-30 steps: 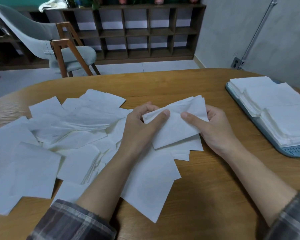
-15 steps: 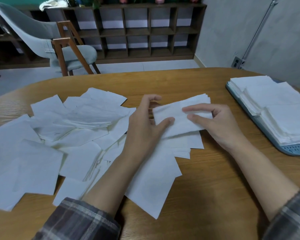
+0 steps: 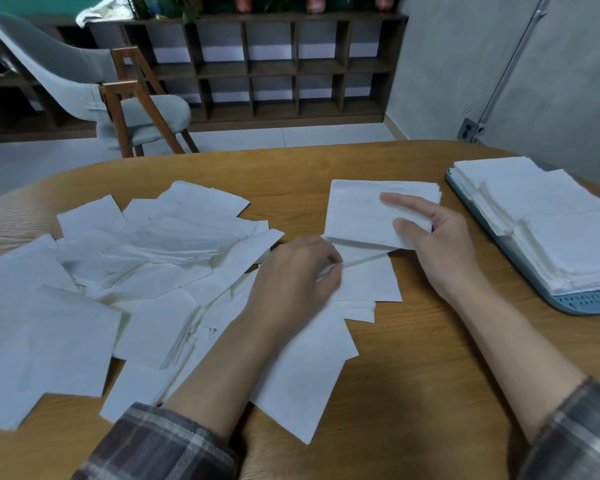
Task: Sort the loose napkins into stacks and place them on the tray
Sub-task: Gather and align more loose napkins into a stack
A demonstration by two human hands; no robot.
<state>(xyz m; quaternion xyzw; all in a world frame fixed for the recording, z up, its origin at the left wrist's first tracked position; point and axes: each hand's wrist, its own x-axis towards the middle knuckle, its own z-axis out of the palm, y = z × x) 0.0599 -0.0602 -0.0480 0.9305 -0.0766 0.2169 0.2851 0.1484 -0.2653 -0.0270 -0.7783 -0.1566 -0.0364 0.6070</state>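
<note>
Napkin stack (image 3: 361, 216), thin white squares | right hand (image 3: 437, 244) pinches it | left hand (image 3: 291, 278): grip unclear

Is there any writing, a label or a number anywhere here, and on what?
No readable text anywhere in view.
The loose napkins and the held stack are plain white.
The tray shows only a grid of holes.
The wall box has no legible mark.

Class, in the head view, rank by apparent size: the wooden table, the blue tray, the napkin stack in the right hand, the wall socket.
1. wooden table
2. blue tray, partly cut off by the frame
3. napkin stack in the right hand
4. wall socket, farthest off; true size unsure
</note>
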